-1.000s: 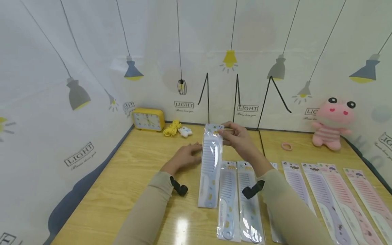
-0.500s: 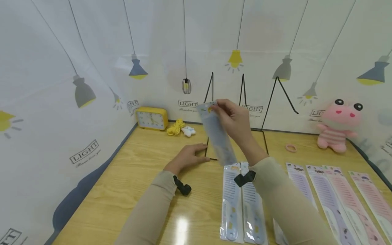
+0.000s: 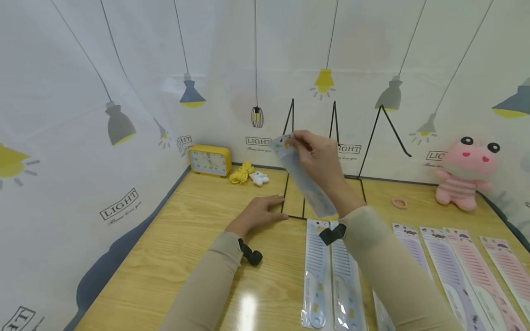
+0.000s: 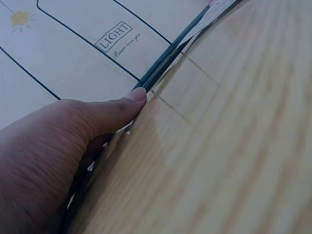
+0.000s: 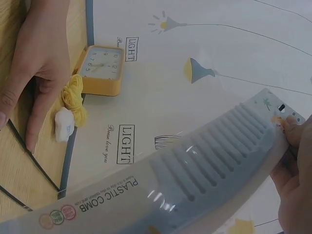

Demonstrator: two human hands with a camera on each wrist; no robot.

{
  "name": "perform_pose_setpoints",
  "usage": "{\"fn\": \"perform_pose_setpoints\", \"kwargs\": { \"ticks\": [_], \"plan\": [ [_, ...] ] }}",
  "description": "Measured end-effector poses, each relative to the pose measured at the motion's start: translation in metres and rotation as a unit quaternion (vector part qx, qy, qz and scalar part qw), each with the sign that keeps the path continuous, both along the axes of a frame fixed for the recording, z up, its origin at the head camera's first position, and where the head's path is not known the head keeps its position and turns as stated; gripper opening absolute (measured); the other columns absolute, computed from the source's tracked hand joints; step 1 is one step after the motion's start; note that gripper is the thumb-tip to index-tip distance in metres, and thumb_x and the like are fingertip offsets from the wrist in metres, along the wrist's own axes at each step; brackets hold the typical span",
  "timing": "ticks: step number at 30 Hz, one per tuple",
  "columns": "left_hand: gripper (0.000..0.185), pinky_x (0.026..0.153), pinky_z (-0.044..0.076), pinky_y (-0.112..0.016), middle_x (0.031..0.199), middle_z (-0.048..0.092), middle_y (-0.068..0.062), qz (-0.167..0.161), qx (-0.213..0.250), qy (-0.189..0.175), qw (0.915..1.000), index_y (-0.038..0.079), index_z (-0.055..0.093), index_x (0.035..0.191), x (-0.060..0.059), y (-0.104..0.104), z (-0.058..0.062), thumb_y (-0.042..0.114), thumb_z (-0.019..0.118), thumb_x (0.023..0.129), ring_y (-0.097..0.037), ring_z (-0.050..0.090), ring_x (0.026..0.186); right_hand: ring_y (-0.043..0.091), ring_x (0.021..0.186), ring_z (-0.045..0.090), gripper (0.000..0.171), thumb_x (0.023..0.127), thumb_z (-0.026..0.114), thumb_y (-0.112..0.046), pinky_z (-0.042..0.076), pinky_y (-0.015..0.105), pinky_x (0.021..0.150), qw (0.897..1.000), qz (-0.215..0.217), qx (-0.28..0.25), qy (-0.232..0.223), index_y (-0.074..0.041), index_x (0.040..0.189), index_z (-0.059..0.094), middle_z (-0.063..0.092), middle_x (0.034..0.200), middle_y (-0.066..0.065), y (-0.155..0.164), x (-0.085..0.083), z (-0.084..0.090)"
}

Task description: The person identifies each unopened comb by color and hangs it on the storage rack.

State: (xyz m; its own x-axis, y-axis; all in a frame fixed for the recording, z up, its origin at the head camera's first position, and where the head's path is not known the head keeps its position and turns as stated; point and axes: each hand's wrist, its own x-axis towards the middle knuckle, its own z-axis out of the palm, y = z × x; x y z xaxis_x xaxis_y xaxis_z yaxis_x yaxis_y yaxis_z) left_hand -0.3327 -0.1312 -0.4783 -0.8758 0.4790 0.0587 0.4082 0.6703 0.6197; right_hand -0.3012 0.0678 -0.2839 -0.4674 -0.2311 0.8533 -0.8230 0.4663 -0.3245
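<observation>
Head view: the right hand [image 3: 320, 158] pinches the top of one pale-blue comb in a clear plastic packet [image 3: 304, 177], held tilted before the black wire rack [image 3: 370, 142] with three bent tips; contact between packet and rack cannot be judged. The left hand [image 3: 257, 213] rests on the wooden table [image 3: 186, 253], fingers straight and apart, at the rack's base. Two further blue packets [image 3: 318, 271] lie at five o'clock; two purple packets [image 3: 445, 266] and two pink packets [image 3: 480, 271] lie at four, some cut off by the frame. The right sleeve [image 3: 393, 257] covers most of another packet, its colour unclear. Compared with one second earlier, the held comb is higher and more slanted, while the left hand keeps its place beside the rack.

Left wrist view: the thumb lies along a dark edge; the other fingers are mostly hidden.

Right wrist view: the held comb slants from two o'clock towards eight, its end cut off; one yellow alarm clock [image 5: 102, 70] stands at eleven.
</observation>
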Motion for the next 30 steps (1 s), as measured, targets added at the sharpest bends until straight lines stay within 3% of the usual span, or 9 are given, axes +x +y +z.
{"fn": "perform_pose_setpoints", "kwargs": {
  "ticks": [8,17,24,30],
  "plan": [
    [0.074,0.120,0.027,-0.045,0.159,0.038,0.004,0.007,0.010,0.002,0.9999,0.029,0.049,0.150,0.000,0.001,-0.003,0.063,0.068,0.088,-0.020,0.034,0.147,0.022,0.074,0.073,0.014,0.096,0.068,-0.008,0.061,0.032,0.060,1.000,-0.020,0.003,-0.003,0.002,0.104,0.074,0.076,0.095,0.015,0.005,-0.011,-0.006],
    [0.071,0.120,0.028,-0.043,0.157,0.041,0.004,0.013,0.020,-0.004,0.9997,0.025,0.052,0.149,0.001,0.000,-0.001,0.057,0.071,0.089,-0.020,0.035,0.146,0.022,0.075,0.072,0.015,0.098,0.067,-0.012,0.061,0.034,0.064,0.999,-0.033,-0.003,-0.009,0.001,0.104,0.073,0.075,0.093,0.014,0.001,-0.037,-0.007],
    [0.068,0.119,0.030,-0.042,0.156,0.043,0.003,0.007,0.013,0.005,0.9999,0.025,0.054,0.148,-0.002,0.001,-0.005,0.058,0.069,0.089,-0.020,0.038,0.144,0.017,0.071,0.069,0.017,0.099,0.067,-0.018,0.054,0.022,0.060,0.994,-0.064,-0.062,-0.060,-0.003,0.101,0.074,0.076,0.090,0.008,-0.004,-0.066,-0.013],
    [0.069,0.119,0.030,-0.041,0.156,0.042,0.004,0.005,0.003,0.009,0.9999,0.027,0.053,0.148,-0.005,-0.001,-0.006,0.061,0.067,0.089,-0.020,0.038,0.145,0.018,0.076,0.071,0.018,0.098,0.068,-0.021,0.051,0.017,0.060,0.987,-0.055,-0.114,-0.100,-0.004,0.102,0.074,0.077,0.094,0.006,-0.009,-0.076,-0.014]
  ]
}}
